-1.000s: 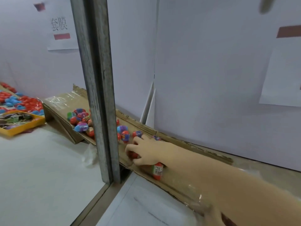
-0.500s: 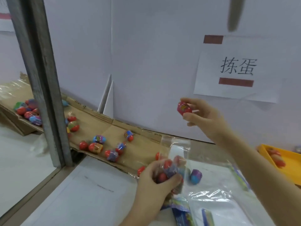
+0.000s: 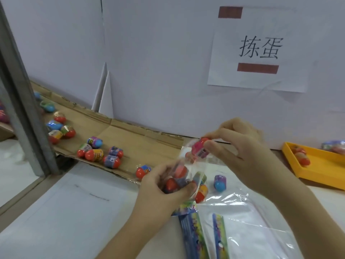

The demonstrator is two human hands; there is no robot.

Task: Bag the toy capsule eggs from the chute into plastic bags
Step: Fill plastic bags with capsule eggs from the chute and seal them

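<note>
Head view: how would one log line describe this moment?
step: bagging | left hand: grips plastic bag of eggs | right hand: pinches pink egg at bag mouth | chute: loose eggs waiting

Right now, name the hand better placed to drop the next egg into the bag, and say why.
Right. The right hand pinches a pink egg at the mouth of the clear bag; the left hand is busy gripping that bag.

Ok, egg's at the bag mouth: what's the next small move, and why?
Probably push the pink egg down into the bag and let go: the right hand pinches it at the opening, while the left hand grips the bag.
</note>
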